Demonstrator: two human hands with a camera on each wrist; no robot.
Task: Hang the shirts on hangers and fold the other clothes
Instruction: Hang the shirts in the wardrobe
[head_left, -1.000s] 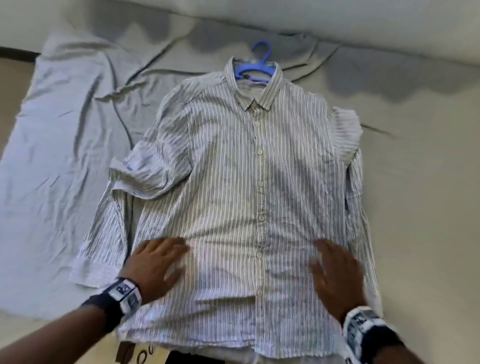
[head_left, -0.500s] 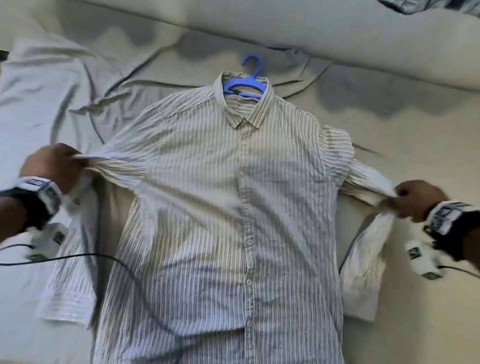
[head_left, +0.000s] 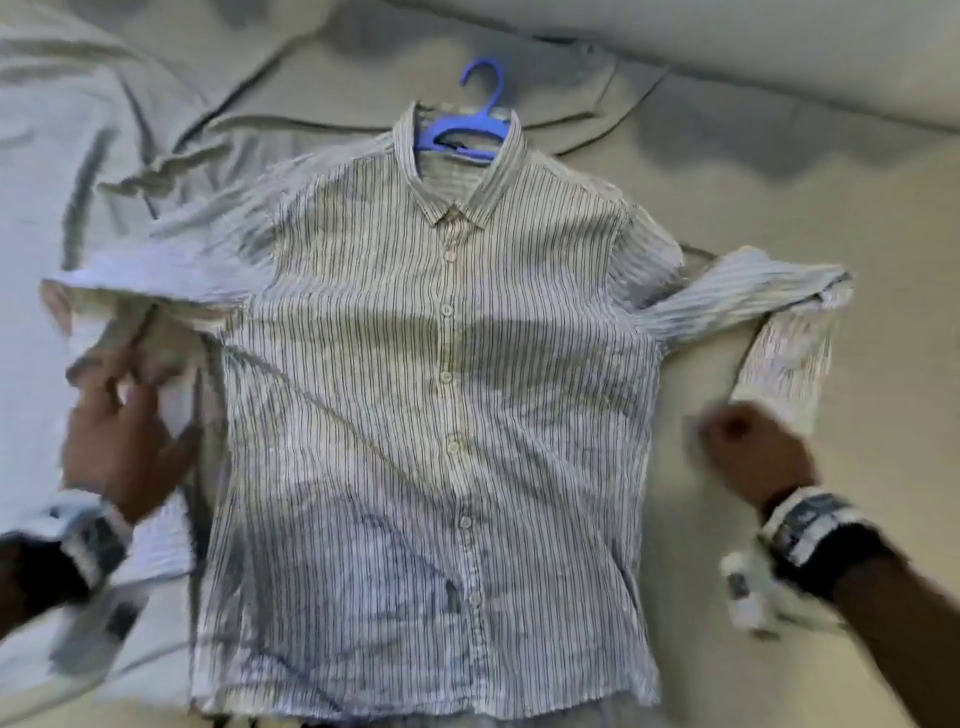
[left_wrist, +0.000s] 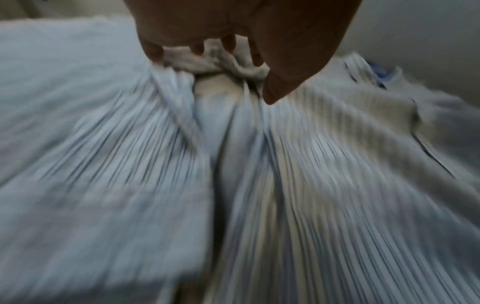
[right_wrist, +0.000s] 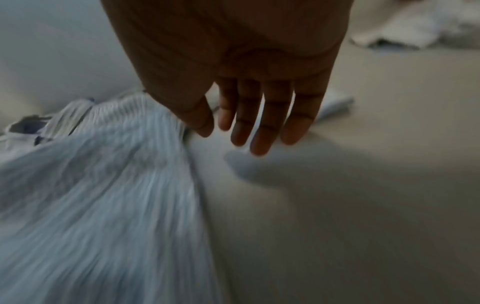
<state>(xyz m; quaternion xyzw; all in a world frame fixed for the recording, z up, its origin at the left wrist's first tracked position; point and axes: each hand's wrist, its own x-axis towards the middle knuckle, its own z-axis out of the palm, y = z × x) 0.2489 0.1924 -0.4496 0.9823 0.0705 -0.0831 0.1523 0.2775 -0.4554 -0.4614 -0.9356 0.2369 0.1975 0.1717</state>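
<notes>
A white shirt with thin dark stripes (head_left: 447, 389) lies flat and buttoned on the bed, with a blue plastic hanger (head_left: 467, 130) inside its collar and the hook sticking out above. My left hand (head_left: 119, 431) is at the shirt's left side. In the left wrist view its fingers (left_wrist: 207, 47) curl round a bunch of the left sleeve fabric (left_wrist: 233, 67). My right hand (head_left: 753, 447) hovers just below the folded right sleeve (head_left: 779, 364). The right wrist view shows its fingers (right_wrist: 259, 127) straight and holding nothing, beside the shirt (right_wrist: 103, 185).
A crumpled grey sheet (head_left: 62, 156) covers the bed's left side under the shirt. Bare beige bedding (head_left: 857, 260) spreads to the right. A raised cushion edge (head_left: 727, 31) runs along the back. A white crumpled cloth (right_wrist: 428, 30) lies farther off to the right.
Both hands left the shirt's hem and pulled the sleeves outward. Since then the right hand has let go of its sleeve, and the left hand has dropped lower, still holding its sleeve.
</notes>
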